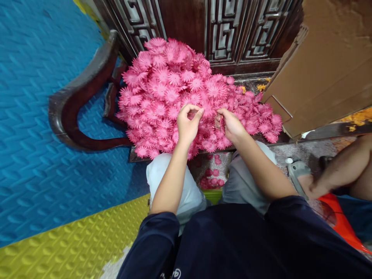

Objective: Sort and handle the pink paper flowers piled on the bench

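Head: pink flowers [174, 79] are lying heaped on the counter [328, 131]. Left hand [187, 126] is pinching above them, tips together; right hand [233, 124] likewise. Can't tell if either grip is clamping a flower. Keeping pressure light should avoid crushing. Flowers mostly facing up; round, no clear long axis.

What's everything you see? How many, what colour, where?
Pink flowers: countless, pink, middle and floor
Carved panels: several, dark brown, behind flowers
Curved-armed seat: one, dark brown, beneath flowers
Cardboard: one piece, brown, right
Blue mat: one stretch, blue, left
Yellow mat: two patches, yellow, left
Small bits: many, yellow-orange, by cardboard
Slipper-like thing: one, grey, right
Unclear thing: one, orange-red, lower right
Green thing: one, green, between trouser legs
Another person: one, partly visible, right edge
Trousers: one pair, pale blue-grey, below flowers
Shirt: one, navy, bottom
Left grip: one, bare, by flowers
Right grip: one, bare, by flowers
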Demonstrator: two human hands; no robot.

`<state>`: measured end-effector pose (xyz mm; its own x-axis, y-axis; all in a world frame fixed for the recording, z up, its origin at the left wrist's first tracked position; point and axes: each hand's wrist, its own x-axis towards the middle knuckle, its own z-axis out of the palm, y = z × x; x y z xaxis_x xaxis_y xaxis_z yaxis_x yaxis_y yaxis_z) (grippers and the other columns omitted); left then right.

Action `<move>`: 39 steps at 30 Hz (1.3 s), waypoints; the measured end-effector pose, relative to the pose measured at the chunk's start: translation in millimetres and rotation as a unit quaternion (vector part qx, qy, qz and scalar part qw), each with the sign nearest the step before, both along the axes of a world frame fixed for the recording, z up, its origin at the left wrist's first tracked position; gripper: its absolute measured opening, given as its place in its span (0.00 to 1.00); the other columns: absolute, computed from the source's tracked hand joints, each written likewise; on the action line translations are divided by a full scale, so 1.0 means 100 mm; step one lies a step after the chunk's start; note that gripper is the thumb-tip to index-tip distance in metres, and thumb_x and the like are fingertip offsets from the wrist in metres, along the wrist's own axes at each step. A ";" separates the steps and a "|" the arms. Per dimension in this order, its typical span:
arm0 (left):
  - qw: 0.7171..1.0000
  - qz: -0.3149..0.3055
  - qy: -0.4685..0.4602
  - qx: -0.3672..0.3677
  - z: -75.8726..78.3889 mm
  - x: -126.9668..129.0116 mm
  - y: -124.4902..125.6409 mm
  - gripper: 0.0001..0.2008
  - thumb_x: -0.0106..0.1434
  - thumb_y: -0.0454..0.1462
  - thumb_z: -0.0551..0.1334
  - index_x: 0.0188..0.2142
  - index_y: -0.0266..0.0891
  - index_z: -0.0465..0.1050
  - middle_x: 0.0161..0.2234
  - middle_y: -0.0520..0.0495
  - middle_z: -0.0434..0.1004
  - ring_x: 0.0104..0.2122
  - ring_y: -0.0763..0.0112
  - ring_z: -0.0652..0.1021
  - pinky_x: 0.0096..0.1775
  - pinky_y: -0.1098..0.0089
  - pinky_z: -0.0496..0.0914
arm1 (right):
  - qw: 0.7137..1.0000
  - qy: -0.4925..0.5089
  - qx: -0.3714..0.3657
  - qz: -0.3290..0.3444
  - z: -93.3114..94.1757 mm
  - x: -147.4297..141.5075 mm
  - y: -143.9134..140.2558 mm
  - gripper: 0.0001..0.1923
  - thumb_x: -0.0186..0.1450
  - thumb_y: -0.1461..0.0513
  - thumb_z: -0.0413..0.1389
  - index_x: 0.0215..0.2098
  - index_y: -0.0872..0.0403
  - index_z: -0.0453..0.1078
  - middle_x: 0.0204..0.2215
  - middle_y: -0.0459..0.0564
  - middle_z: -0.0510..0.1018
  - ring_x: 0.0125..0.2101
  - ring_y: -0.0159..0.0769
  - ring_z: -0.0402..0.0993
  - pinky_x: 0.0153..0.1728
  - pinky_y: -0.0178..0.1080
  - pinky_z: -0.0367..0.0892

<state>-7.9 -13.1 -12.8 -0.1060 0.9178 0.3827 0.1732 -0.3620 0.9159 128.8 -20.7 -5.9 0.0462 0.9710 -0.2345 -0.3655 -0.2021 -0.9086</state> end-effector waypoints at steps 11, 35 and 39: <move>0.991 0.136 -0.006 0.010 0.04 -0.07 0.06 0.14 0.60 0.49 0.59 0.34 0.42 0.64 0.34 0.48 0.71 0.38 0.69 0.73 0.43 0.68 0.66 | 0.994 -0.064 0.039 -0.080 -0.08 0.06 0.05 0.12 0.54 0.57 0.58 0.18 0.52 0.62 0.15 0.39 0.63 0.21 0.27 0.57 0.25 0.33 0.57; 0.998 0.008 0.066 0.011 -0.03 0.20 -0.04 0.05 0.57 0.39 0.64 0.27 0.41 0.72 0.31 0.50 0.73 0.36 0.70 0.73 0.44 0.68 0.65 | 0.995 -0.059 0.080 -0.019 0.06 0.04 -0.02 0.06 0.55 0.64 0.56 0.20 0.52 0.68 0.18 0.39 0.64 0.24 0.26 0.61 0.32 0.32 0.61; 0.998 -0.059 0.015 -0.019 -0.03 0.18 -0.03 0.04 0.57 0.37 0.64 0.27 0.40 0.73 0.31 0.50 0.74 0.34 0.72 0.74 0.40 0.70 0.67 | 0.995 -0.057 0.083 -0.014 0.08 0.04 -0.03 0.07 0.55 0.67 0.56 0.20 0.53 0.68 0.20 0.39 0.68 0.24 0.25 0.62 0.34 0.32 0.60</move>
<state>10.0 -15.7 -16.1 0.0134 0.9372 0.3485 0.1585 -0.3461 0.9247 133.3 -23.3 2.5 0.0901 0.9940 -0.0622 -0.2612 -0.0367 -0.9646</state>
